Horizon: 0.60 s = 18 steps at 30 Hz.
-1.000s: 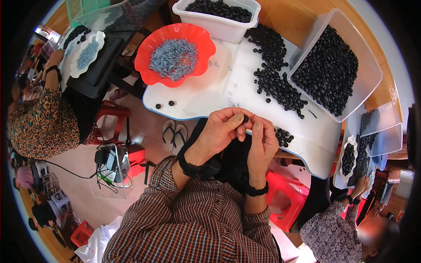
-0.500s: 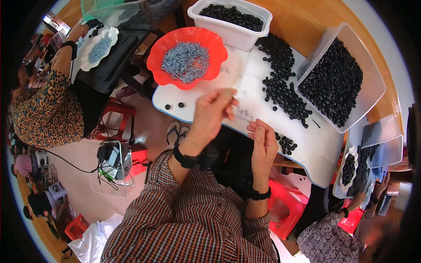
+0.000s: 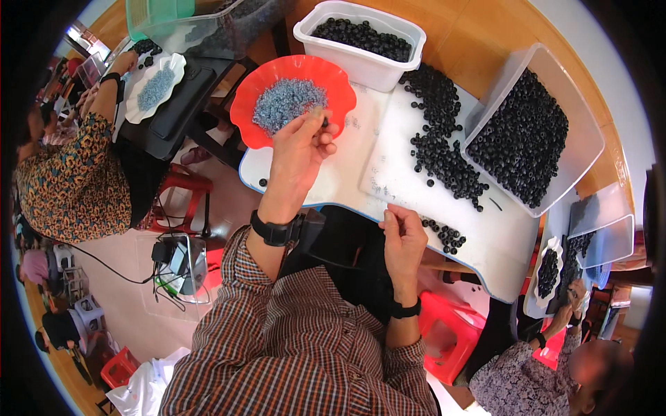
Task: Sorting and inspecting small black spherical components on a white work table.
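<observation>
My left hand [image 3: 300,154] is raised at the near right edge of the red scalloped bowl [image 3: 243,97], thumb and fingers pinching a small round black piece [image 3: 325,121]. Small translucent blue-grey pieces [image 3: 277,104] fill the bottom of that bowl. Near the table's front edge my right hand [image 3: 404,243] is closed, thumb against forefinger; whatever it may hold is too small to make out. Just right of it lies a small cluster of round black pieces [image 3: 451,239]. A single black piece [image 3: 263,182] sits at the table's left front edge.
On the white table [image 3: 485,243] a long pile of black pieces [image 3: 444,132] lies beside a tilted clear bin [image 3: 590,152] full of them. A white tub [image 3: 319,48] of black pieces stands at the back. People work at tables on both sides; a red stool [image 3: 451,333] stands at right.
My left hand has moved left and up to the bowl, and a black piece now shows in its fingers. My right hand has shifted slightly down and left, its fingers closer together.
</observation>
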Motion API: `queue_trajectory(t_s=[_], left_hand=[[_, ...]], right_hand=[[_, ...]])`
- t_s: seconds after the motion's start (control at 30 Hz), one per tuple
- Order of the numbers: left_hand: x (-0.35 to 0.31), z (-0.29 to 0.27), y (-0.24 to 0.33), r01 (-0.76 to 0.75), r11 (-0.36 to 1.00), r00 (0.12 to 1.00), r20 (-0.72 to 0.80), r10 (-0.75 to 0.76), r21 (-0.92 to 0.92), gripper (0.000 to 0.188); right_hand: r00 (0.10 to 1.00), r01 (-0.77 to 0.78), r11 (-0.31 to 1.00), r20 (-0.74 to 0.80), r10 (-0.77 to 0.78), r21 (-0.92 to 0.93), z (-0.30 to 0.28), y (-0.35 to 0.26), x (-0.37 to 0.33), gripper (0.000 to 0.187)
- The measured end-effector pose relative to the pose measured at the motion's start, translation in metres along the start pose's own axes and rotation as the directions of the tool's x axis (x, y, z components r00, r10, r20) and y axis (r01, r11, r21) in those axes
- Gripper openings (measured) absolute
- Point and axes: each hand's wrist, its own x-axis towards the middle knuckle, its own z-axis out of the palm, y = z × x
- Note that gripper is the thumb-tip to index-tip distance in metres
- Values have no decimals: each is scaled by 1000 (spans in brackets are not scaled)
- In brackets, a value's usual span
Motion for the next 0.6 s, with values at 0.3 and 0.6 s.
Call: queue_trajectory(t_s=[0.3, 0.6], left_hand=[[87, 64, 5, 5, 1000, 976, 217, -7, 13, 17], [149, 92, -7, -5, 999, 988, 152, 10, -33, 22]], right_hand=[[997, 65, 997, 46, -62, -50, 3, 4, -2, 9], [995, 99, 983, -7, -101, -153, -3, 8, 3, 9]])
